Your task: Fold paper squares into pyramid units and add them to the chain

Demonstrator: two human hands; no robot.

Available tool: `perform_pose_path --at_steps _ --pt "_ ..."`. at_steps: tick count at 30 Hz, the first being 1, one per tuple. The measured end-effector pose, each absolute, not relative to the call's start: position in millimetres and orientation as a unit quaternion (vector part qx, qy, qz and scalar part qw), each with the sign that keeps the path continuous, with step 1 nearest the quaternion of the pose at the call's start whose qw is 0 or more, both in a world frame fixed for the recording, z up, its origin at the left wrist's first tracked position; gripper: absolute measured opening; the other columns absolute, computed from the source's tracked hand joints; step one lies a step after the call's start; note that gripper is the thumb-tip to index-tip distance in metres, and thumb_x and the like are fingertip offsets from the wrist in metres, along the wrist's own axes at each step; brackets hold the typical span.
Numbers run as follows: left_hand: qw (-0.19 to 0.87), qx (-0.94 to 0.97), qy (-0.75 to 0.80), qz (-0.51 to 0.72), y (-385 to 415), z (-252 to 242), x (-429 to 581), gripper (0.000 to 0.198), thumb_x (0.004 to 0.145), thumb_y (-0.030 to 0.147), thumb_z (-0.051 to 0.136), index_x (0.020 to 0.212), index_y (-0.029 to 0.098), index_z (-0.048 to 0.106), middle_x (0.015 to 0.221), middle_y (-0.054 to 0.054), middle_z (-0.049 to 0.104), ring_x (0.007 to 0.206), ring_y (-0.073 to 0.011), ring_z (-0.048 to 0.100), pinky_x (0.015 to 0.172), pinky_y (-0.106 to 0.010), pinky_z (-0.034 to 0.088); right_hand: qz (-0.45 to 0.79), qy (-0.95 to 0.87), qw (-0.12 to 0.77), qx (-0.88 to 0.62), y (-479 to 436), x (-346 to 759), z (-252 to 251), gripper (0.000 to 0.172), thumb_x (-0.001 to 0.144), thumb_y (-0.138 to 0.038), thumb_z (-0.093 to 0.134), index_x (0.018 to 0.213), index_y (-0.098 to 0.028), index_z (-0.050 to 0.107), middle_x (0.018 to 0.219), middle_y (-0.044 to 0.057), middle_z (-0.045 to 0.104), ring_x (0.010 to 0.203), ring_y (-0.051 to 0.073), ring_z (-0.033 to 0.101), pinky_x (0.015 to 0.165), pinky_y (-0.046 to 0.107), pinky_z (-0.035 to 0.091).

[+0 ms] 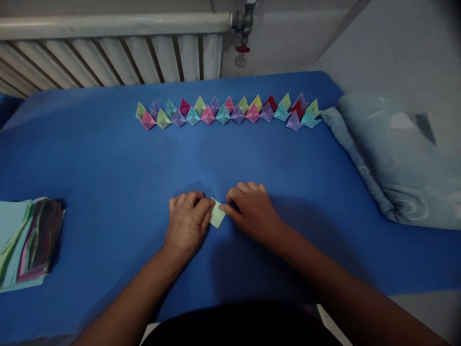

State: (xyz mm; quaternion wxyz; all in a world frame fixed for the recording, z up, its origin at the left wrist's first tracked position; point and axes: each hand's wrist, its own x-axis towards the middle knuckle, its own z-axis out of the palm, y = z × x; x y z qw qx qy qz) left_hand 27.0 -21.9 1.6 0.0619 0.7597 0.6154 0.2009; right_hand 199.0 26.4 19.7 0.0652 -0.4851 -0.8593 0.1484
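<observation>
A small pale green folded paper [217, 217] lies on the blue surface between my two hands, one corner pointing toward me. My left hand [188, 220] is closed on its left side, thumb and index finger pinched together at the edge. From the other side my right hand [255, 207] has its thumb tip on the paper's right corner, the remaining fingers curled. Part of the paper's left side is hidden under my left fingers. Farther back, several folded paper boats [222, 114] in pink, purple, green, blue, red and yellow stand in a long double row.
A stack of coloured paper sheets [21, 240] lies at the left edge of the blue-covered surface [108, 158]. A folded blue-grey blanket [399, 168] is on the right. Behind stand a white radiator [108, 57] and a pipe valve with a red handle [243, 48].
</observation>
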Motion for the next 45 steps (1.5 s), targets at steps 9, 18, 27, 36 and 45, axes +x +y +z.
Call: perform_pose_path --at_steps 9,18,27,36,45 --pt "0.061 0.763 0.607 0.212 -20.5 -2.3 24.3 0.018 0.092 0.026 0.052 0.095 0.024 0.069 0.094 -0.006 0.063 0.085 -0.0209 0.054 0.077 -0.038 0.035 0.218 -0.815 0.245 -0.478 24.4 202.6 13.9 0.005 0.084 -0.023 0.058 0.087 -0.02 0.059 0.089 0.004 0.064 0.085 0.02 0.054 0.078 0.034 0.036" --pt "0.124 0.737 0.622 0.234 -20.6 -1.1 18.8 0.014 0.09 0.022 0.053 0.09 0.022 0.067 0.093 -0.004 0.063 0.089 -0.0202 0.055 0.081 -0.038 0.037 0.374 -0.773 0.26 -0.442 22.7 171.4 8.9 0.008 0.083 -0.015 0.048 0.079 -0.021 0.053 0.073 -0.003 0.057 0.069 0.012 0.051 0.065 0.024 0.037" --pt "0.171 0.71 0.64 0.238 -24.3 4.6 1.9 0.009 0.086 0.023 0.061 0.092 0.023 0.067 0.095 -0.003 0.064 0.095 -0.0211 0.058 0.087 -0.042 0.038 0.392 -0.77 0.231 -0.448 26.3 170.9 6.7 0.01 0.075 -0.013 0.056 0.08 -0.02 0.052 0.076 -0.003 0.055 0.069 0.011 0.05 0.065 0.023 0.038" --pt "0.121 0.743 0.63 0.19 -25.9 3.0 -2.7 0.014 0.088 0.03 0.061 0.1 0.026 0.067 0.102 -0.004 0.063 0.098 -0.0225 0.054 0.084 -0.04 0.035 0.386 -0.785 0.196 -0.443 27.9 169.0 12.2 0.012 0.075 -0.01 0.055 0.081 -0.02 0.051 0.081 -0.002 0.054 0.072 0.011 0.048 0.068 0.023 0.038" --pt "0.061 0.779 0.596 0.186 -29.1 -1.1 -1.8 0.024 0.092 0.028 0.053 0.112 0.031 0.066 0.106 -0.006 0.062 0.094 -0.0222 0.052 0.082 -0.04 0.035 0.262 -0.848 0.134 -0.442 37.4 192.0 11.6 0.013 0.08 -0.023 0.06 0.093 -0.019 0.06 0.092 0.004 0.058 0.087 0.019 0.048 0.08 0.031 0.036"
